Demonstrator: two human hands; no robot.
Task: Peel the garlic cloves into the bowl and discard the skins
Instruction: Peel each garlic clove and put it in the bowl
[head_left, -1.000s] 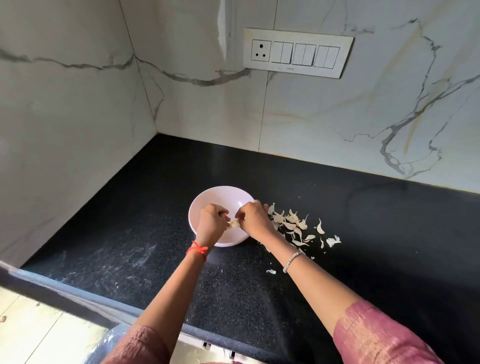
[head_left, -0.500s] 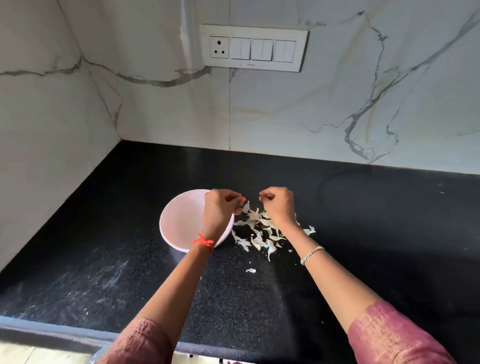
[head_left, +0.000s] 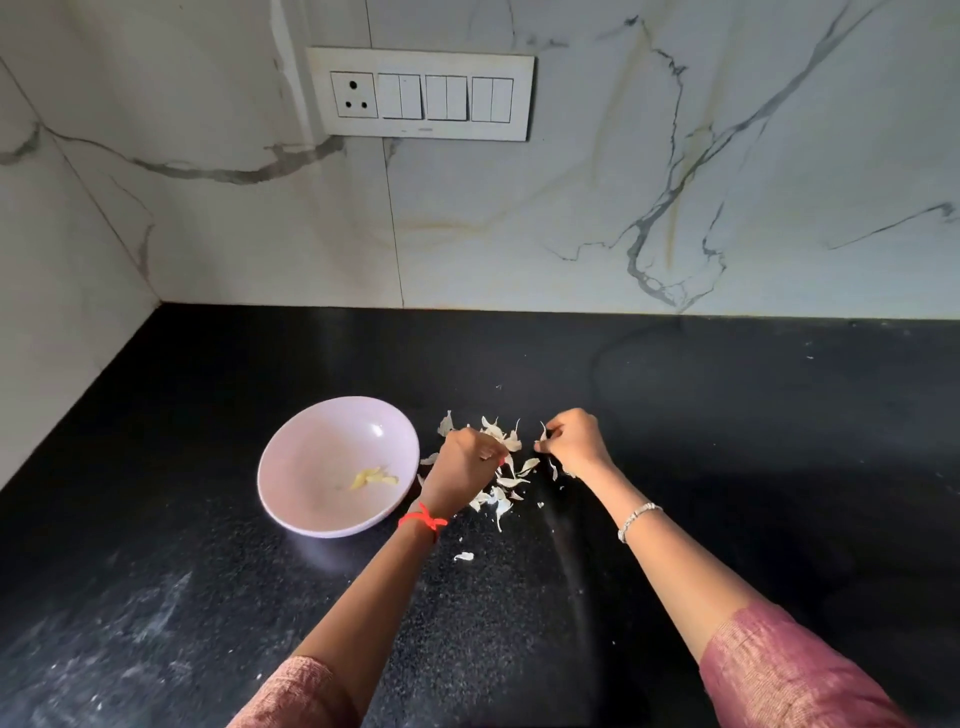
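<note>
Right hand (head_left: 574, 441) at 3 o'clock of the skin pile (head_left: 503, 470), thumb and fingertips closed on one skin flake (head_left: 543, 432) that sticks up from the pinch. Left hand (head_left: 467, 460) over the pile's 9 o'clock edge, fingers curled under; can't tell whether a clove sits inside.

Step, as I judge it: dropping skin clear of the bowl. To do it well:
- Let go low over the pile so the papery bits don't drift.
- Keep them off the bowl side.
- Rub my fingertips to shed anything stuck.

Bowl (head_left: 311, 452), pale pink, at 9 o'clock of my left hand, just beside the wrist. Holds a few peeled cloves (head_left: 374, 478), yellowish, at 4 o'clock of its floor; no skins seen in it.

One stray scrap (head_left: 464, 557) on the black counter (head_left: 727, 441) at 6 o'clock of the pile. Switch panel (head_left: 421, 93) on the wall (head_left: 571, 218) at 12.
</note>
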